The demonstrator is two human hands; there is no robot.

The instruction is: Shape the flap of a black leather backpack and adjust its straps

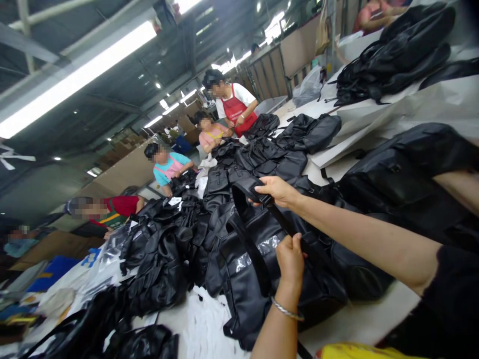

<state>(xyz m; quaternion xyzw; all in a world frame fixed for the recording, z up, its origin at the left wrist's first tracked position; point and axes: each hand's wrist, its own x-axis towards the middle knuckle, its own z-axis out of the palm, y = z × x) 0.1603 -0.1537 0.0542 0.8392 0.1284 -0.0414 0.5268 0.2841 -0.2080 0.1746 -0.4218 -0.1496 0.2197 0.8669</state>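
A black bag (262, 279) with a shiny clear strip lies on the white table in front of me. My left hand (290, 260), with a silver bracelet at the wrist, is closed round the bag's black strap (279, 219). Farther up the same strap, my right hand (279, 191) grips it near a looped end, the forearm stretching in from the lower right. The strap runs taut between the two hands.
Several black bags cover the long white table (374, 319), with a further pile (396, 55) at the far right. Several workers in aprons stand along the left side. Another forearm (458, 189) rests on a bag at the right. Clear plastic bags (93, 269) lie at the left.
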